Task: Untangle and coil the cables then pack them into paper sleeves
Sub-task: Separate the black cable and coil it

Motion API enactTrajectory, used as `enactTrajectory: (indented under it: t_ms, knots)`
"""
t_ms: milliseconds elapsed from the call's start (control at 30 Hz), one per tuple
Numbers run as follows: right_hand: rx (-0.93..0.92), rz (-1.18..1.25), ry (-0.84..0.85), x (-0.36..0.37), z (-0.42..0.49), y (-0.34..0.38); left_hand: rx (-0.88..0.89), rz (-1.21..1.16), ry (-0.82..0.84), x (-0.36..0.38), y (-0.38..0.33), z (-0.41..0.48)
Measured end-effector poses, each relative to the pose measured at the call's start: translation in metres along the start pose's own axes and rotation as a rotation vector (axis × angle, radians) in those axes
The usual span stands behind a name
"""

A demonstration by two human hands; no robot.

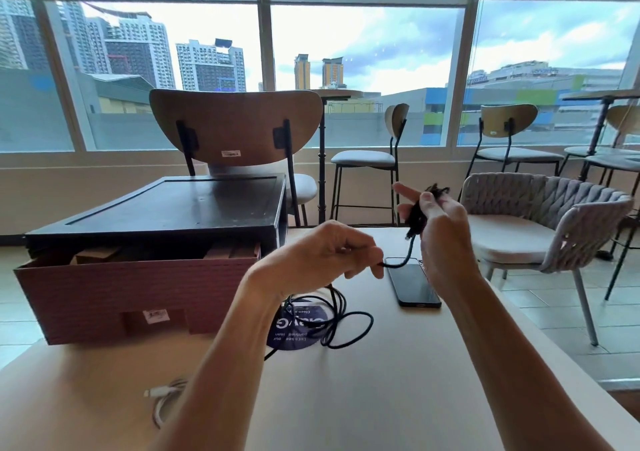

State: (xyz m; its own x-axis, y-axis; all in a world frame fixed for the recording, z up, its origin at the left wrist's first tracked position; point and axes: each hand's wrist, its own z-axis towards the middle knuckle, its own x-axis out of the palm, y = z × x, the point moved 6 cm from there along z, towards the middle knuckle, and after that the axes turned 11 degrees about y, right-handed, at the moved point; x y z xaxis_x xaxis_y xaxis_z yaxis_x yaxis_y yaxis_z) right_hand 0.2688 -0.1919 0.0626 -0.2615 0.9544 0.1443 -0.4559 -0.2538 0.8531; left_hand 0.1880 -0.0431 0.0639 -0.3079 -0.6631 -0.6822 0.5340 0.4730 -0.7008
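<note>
1. My right hand (438,222) is raised above the table (398,381), fingers partly curled around a small bundle of black cable (417,216); the index finger sticks out straight.
2. A short run of that cable drops from the bundle, down and to the left, into my left hand (325,253).
3. The left hand is closed in a loose fist, pinching the cable at its fingertips.
4. Below the left hand, the loose cable lies in untidy loops on the table, partly over a round blue sticker (294,333).
5. A phone (412,284) lies flat just under the right hand.
6. Left of the left hand sits an open brown box (104,294).
7. A white cable (166,402) lies beside my left forearm, near the table's front.
</note>
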Motion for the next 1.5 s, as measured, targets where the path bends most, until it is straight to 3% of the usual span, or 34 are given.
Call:
enactTrajectory:
  t_ms: [100, 233, 400, 533, 700, 833, 967, 1133, 1233, 1333, 1500]
  knots:
    - [0.064, -0.189, 0.265, 0.020, 0.000, -0.009, 0.094, -0.128, -0.154, -0.011, -0.006, -0.002]
    - [0.224, -0.063, 0.546, 0.039, -0.011, -0.022, 0.050, -0.229, -0.500, -0.040, 0.007, -0.013]
    - [0.281, 0.123, 0.725, 0.046, -0.023, -0.014, 0.041, -0.293, -0.739, -0.057, 0.020, -0.024]
    - [0.273, 0.201, 0.849, 0.046, -0.026, -0.008, 0.024, -0.253, -0.848, -0.060, 0.024, -0.025]
    - [0.259, 0.193, 0.976, 0.044, -0.032, -0.004, 0.015, -0.331, -0.831, -0.058, 0.033, -0.024]
    - [0.195, 0.329, 0.868, 0.039, -0.024, 0.003, -0.047, -0.409, -0.679, -0.051, 0.045, -0.020]
    - [0.168, 0.649, 0.787, 0.034, -0.013, 0.005, -0.140, -0.485, -0.459, -0.037, 0.059, -0.015]
    - [0.144, 1.058, 0.708, 0.021, 0.001, 0.004, -0.202, -0.364, -0.505, -0.038, 0.069, -0.019]
    - [0.134, 1.211, 0.578, 0.010, 0.008, -0.001, -0.236, -0.348, -0.595, -0.044, 0.074, -0.023]
    - [0.083, 1.197, 0.408, 0.007, 0.011, -0.001, -0.332, -0.424, -0.659, -0.044, 0.083, -0.025]
    - [0.014, 0.955, 0.181, 0.012, 0.007, 0.004, -0.411, -0.305, -0.683, -0.033, 0.081, -0.017]
